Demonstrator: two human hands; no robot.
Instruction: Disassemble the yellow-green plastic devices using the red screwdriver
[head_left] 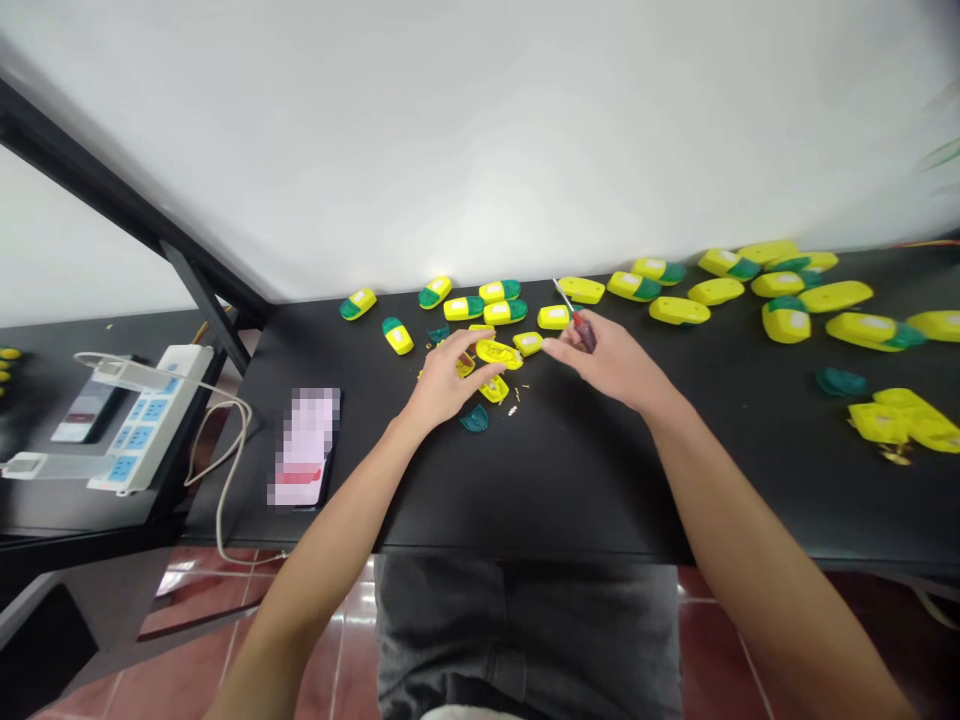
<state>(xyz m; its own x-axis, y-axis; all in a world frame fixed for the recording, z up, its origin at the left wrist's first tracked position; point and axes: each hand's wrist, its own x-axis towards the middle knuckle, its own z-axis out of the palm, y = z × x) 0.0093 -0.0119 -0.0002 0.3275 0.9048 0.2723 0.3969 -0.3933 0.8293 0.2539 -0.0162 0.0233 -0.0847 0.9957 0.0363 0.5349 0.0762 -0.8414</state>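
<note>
My left hand [444, 380] has its thumb and fingers round the near end of a yellow plastic casing half [499, 354], its hollow side up. In my right hand [611, 362] is a screwdriver [583, 332] with a dark red handle, its shaft pointing up and to the left, away from the casing. Below the left fingers lies another open yellow casing piece [493, 389], with a dark green translucent cover [474, 418] nearby. Small brass-coloured bits [517, 393] are scattered beside them. A small yellow piece [528, 344] lies between the hands. Some parts under my left hand are hidden.
Several yellow-and-green devices [634, 286] line the wall side of the black table [570, 490]. More open yellow casings [904, 420] and a green cover [840, 381] lie at right. A phone [306, 445] and a white power strip [150, 420] with cables are at left.
</note>
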